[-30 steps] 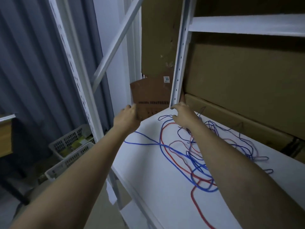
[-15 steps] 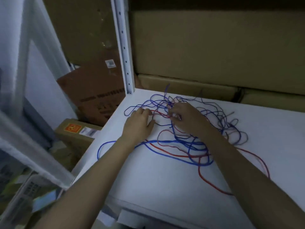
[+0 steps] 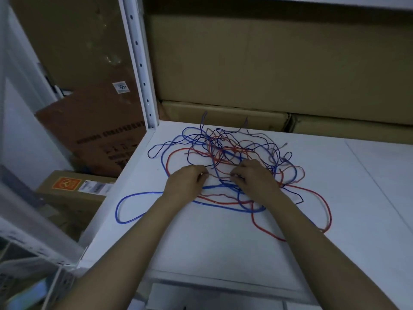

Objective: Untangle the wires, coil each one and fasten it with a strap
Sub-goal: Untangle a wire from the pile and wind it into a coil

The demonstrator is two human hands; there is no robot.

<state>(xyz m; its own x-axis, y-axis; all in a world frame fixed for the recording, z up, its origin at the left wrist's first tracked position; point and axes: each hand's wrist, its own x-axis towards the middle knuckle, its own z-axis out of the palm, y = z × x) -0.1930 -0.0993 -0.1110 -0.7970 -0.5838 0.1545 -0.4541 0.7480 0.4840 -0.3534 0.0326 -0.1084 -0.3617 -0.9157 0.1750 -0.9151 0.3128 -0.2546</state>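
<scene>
a person's two hands, which a second ago reached toward the shelf upright at the far corner and half a second ago had only just come down onto the pile, now sit side by side at the near middle of the tangle of wires (image 3: pixel 225 166) on the white shelf (image 3: pixel 223 247); the left hand (image 3: pixel 186 183) has its fingers curled under, apparently pinching a thin strand with a pale tip showing at the fingertips (image 3: pixel 203 173), while the right hand (image 3: pixel 254 181) curls its fingers into the red and blue strands just beside it, though which wire it holds, or whether it truly grips one, cannot be told; the shift suggests the search for a loose end is over and the untangling proper is only starting, with no wire yet separated, coiled or strapped, and no strap in view; the tangle spreads from the back of the shelf, near the cardboard boxes (image 3: pixel 268 63), forward under and around both hands, a thick blue loop (image 3: pixel 125 204) trailing out past the left wrist toward the shelf edge and a long red loop (image 3: pixel 321 211) sweeping out beyond the right forearm
</scene>
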